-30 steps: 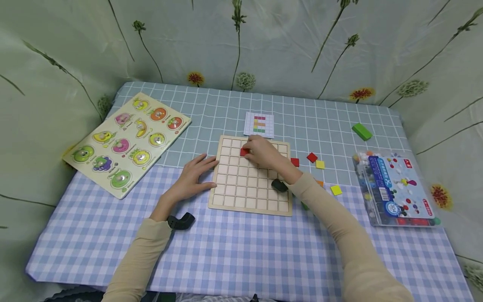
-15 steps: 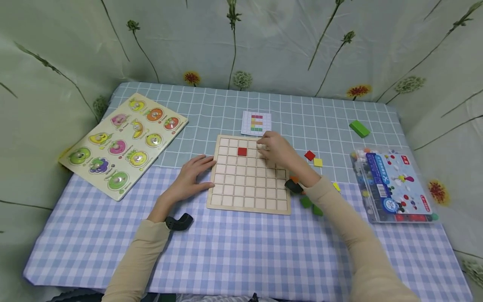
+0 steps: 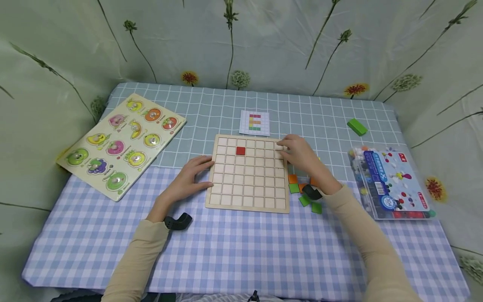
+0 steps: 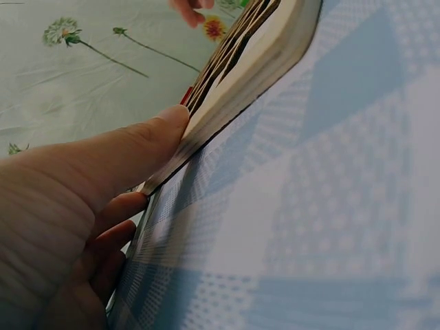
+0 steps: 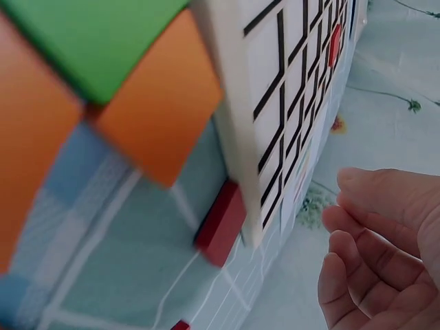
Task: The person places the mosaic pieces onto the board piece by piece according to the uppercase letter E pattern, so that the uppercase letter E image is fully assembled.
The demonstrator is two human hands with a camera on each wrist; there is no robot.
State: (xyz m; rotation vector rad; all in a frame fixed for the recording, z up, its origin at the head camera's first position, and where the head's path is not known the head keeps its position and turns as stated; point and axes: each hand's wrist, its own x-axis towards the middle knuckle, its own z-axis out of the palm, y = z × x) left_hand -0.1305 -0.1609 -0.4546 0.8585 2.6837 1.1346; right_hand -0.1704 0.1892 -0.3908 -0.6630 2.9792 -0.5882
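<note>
A wooden grid board (image 3: 247, 180) lies mid-table with one red square tile (image 3: 240, 151) in a cell of its second row. My left hand (image 3: 186, 180) rests against the board's left edge, thumb and fingers extended; in the left wrist view the thumb (image 4: 155, 137) touches that edge. Over the upper right corner hovers my right hand (image 3: 302, 155), fingers loosely bent and nothing between them. The right wrist view has a second red tile (image 5: 221, 223) on the cloth beside the board, near orange (image 5: 165, 96) and green (image 5: 103, 41) tiles.
Behind the board lies a pattern card (image 3: 254, 123) with coloured squares. A fruit peg puzzle (image 3: 122, 147) is at the left, a clear box (image 3: 392, 182) of coloured parts at the right. Several green tiles (image 3: 316, 207) and a green block (image 3: 357, 126) lie on the right side.
My right hand has let go of the red tile, leaving it in its cell, and moved right across the board to its corner. The left hand stays at the board's edge.
</note>
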